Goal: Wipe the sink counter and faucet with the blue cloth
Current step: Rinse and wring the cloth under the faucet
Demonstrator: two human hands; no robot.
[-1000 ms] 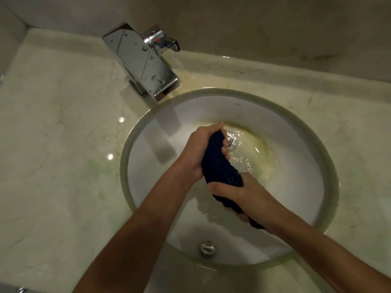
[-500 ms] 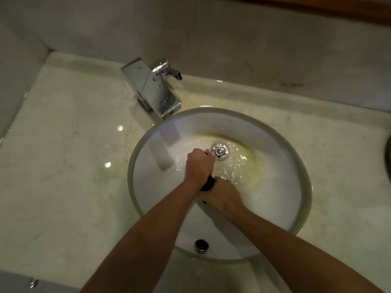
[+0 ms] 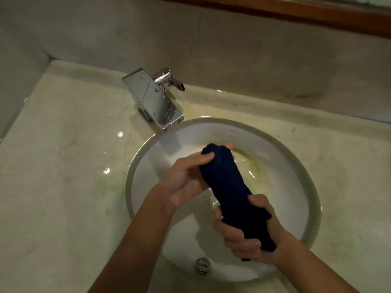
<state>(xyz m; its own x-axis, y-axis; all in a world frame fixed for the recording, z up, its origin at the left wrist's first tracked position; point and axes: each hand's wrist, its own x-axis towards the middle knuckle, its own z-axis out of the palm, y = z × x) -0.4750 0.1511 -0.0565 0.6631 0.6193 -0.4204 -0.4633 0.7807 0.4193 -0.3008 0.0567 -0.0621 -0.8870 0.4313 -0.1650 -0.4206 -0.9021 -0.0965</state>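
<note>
The blue cloth [image 3: 230, 187], rolled into a thick wad, is held over the white sink [image 3: 296, 166], the left hand [image 3: 186, 178] in a tight grip on its far end and the right hand [image 3: 249, 235] clenched round its near end. The chrome faucet [image 3: 154, 98] stands behind on the wet marble surface [image 3: 63, 166], and both forearms cross the basin's near rim.

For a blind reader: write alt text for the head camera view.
Both hands grip a rolled blue cloth over a round white sink, left hand at its far end, right hand at its near end. A chrome faucet stands on the marble counter behind.
</note>
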